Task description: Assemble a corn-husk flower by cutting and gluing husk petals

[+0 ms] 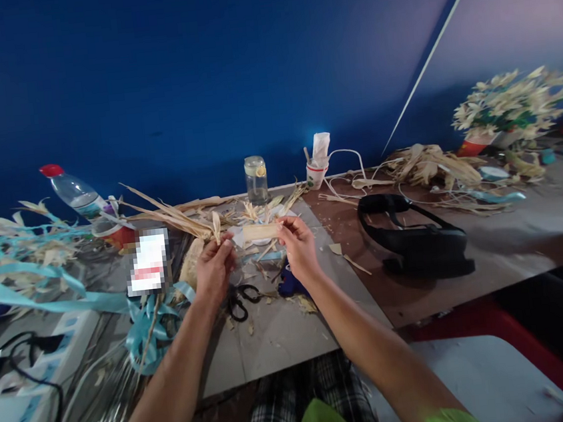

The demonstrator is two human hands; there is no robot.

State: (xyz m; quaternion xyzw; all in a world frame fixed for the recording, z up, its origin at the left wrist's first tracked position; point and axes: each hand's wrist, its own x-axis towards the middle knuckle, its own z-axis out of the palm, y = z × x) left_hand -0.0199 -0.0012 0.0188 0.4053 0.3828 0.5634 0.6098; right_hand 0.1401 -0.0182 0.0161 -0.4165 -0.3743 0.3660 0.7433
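Observation:
Between my hands a flat pale strip of dried corn husk [259,232] stretches out level, its right end pinched by my right hand [299,246]. My left hand [214,266] has its fingers closed on a small folded piece of husk [216,224] that sticks up above them. Whether the left fingers also touch the strip's near end I cannot tell. Black-handled scissors [241,304] lie on the table under my left wrist. A dark blue object [291,281], partly hidden by my right wrist, rests nearby among husk scraps.
Beyond the hands stand a glass jar [257,181] and a paper cup [316,174]. Right lies a black headset [415,234], with a husk flower bouquet [511,103] farther back. Left are a phone [149,262], light blue ribbon [147,339], a plastic bottle [76,192] and a power strip [51,369].

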